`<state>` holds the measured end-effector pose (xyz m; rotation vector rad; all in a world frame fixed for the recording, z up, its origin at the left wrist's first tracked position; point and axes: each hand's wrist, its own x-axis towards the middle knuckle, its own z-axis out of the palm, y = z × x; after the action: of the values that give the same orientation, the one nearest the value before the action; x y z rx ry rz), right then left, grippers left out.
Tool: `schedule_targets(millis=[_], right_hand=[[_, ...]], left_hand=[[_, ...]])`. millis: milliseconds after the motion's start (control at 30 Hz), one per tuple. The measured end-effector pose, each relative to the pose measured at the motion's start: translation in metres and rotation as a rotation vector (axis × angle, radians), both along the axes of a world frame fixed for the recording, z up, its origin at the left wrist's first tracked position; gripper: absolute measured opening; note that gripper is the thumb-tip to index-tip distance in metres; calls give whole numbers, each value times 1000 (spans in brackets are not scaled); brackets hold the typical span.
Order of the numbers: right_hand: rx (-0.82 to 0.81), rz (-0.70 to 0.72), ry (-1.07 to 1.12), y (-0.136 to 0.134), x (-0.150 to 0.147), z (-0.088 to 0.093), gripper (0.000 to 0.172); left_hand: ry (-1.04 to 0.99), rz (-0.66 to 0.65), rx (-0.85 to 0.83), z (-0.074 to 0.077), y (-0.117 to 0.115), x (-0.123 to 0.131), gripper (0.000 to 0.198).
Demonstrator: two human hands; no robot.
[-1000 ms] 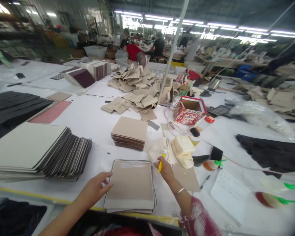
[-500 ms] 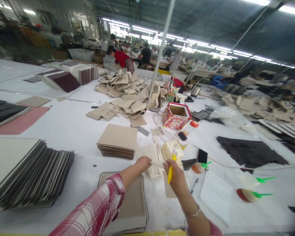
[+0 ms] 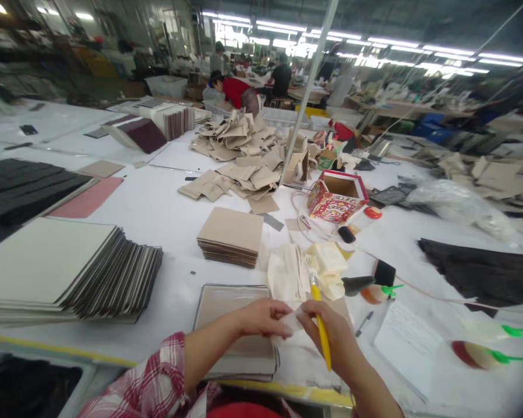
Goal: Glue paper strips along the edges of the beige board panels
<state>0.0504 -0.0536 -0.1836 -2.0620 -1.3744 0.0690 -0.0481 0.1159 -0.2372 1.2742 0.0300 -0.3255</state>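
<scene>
Between my two hands is a thin whitish piece (image 3: pixel 293 323), too blurred to tell whether paper or cloth. My left hand (image 3: pixel 261 318) pinches its left side, above a stack of beige panels (image 3: pixel 226 295) with dark edges. At the other side, my right hand (image 3: pixel 333 332) pinches the piece between thumb and fingertips. That same hand also keeps hold of a yellow-handled brush (image 3: pixel 322 334), its pale tip pointing away from me. Just beyond lie cream strips (image 3: pixel 285 270) and a crumpled pale yellow bundle (image 3: pixel 329 260).
Beige boards (image 3: pixel 230 232) are stacked ahead, and dark-edged panels (image 3: pixel 133 278) fan out at left. A red patterned box (image 3: pixel 337 200) stands behind the bundle. To the right are a pen (image 3: pixel 364 324), a written sheet (image 3: pixel 412 348) and green-tipped bottles (image 3: pixel 477 354). A pole (image 3: pixel 307 96) rises mid-table.
Both hands have drawn back toward me with the whitish piece between them. The brush now slants more lengthwise in my right hand. My view has swung left, shifting the scene rightward.
</scene>
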Motion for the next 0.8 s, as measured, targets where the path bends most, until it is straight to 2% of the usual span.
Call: schedule_targets(millis=[67,167,233,333,467,600,700,800], right_hand=[[-11,9,36,3,-9,-8,11],[-55,-7,87,9,-15,-27,12],[-56,-24,121,16,-17,-41,14],[-39,-78,163,31,-20,-65,16],[-58,-158,176,53,-24,-101,19],[-43,-202,79,72,-27,-138,25],[-40,-236,17,82,-26,-158,26],[-25,-251,-23,88,-22,-168,26]], left_hand=[[148,63,-69,-14,1,-33,35],[348,231,-117,-38,21,-80,34],[429,279,-81,-48,38,-106,36],[477,318,61,-52,61,-130,38],[490,546,197,-60,83,-131,40],[489,790,531,-82,100,-115,35],[482,886,658,-97,109,-106,30],[485,928,751,-107,113,-103,29]])
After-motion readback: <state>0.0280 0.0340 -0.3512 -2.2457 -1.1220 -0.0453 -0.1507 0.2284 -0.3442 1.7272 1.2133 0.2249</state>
